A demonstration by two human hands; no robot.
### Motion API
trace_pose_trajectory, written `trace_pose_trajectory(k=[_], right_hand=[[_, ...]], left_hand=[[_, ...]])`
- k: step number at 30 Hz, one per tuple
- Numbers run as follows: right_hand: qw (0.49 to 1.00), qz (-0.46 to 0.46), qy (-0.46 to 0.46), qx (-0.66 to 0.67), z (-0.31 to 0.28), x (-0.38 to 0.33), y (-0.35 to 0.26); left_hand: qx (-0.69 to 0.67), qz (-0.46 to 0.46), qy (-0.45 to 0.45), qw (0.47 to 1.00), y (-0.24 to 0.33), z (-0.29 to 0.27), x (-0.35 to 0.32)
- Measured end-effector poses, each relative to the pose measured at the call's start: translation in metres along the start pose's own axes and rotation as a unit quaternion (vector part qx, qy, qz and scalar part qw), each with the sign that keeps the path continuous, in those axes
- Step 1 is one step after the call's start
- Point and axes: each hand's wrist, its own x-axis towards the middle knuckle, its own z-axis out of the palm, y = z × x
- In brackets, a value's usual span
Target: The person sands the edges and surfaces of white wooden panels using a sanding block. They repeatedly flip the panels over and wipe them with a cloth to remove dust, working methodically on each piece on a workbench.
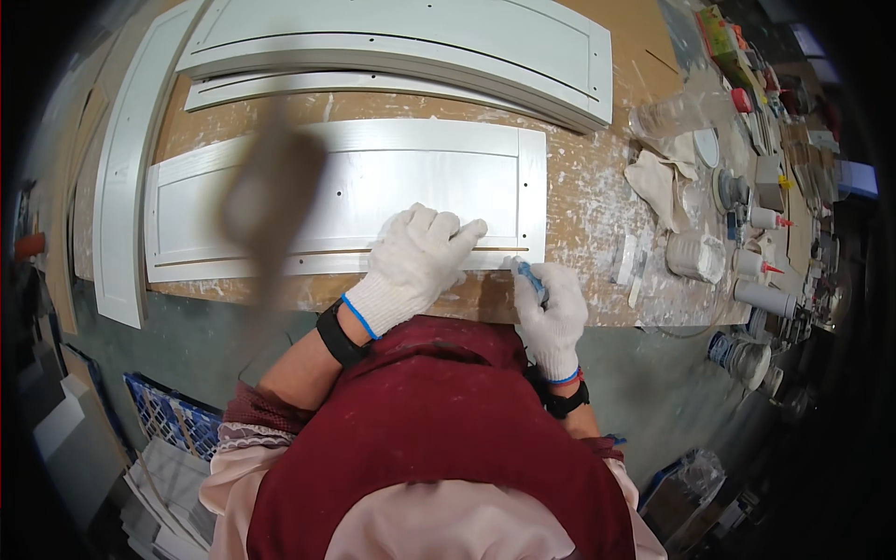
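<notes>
A white cabinet door panel (280, 201) lies flat on the workbench in front of me. My left hand (417, 259), in a white knit glove, presses flat on the panel's near edge, fingers spread. My right hand (551, 313), also gloved, grips a small blue tool (532, 280) at the panel's near right corner. The tool's tip is hidden by the glove.
More white panels (392, 42) are stacked at the back, and a long one (126, 187) lies at the left. Rags (658, 182), jars, tubs (695, 254) and squeeze bottles (765, 299) crowd the bench's right end. A blurred brown shape (271, 196) hangs close to the camera. A blue crate (173, 415) stands on the floor.
</notes>
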Motion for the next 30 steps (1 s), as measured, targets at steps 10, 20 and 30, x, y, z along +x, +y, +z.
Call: trace_pose_trajectory(k=[10,20,30], right_hand=[[0.975,0.186,0.051,0.108,-0.012,-0.014,0.017],[0.947,0.252,0.12,0.158,-0.019,-0.015,0.037],[0.96,0.228,0.1,0.124,-0.016,-0.009,0.042]], left_hand=[[-0.005,-0.008,-0.005,1.0,0.0,0.0,-0.001],[0.005,0.004,-0.005,1.0,-0.001,-0.002,-0.002],[0.007,0.001,-0.031,0.999,0.003,-0.008,0.0]])
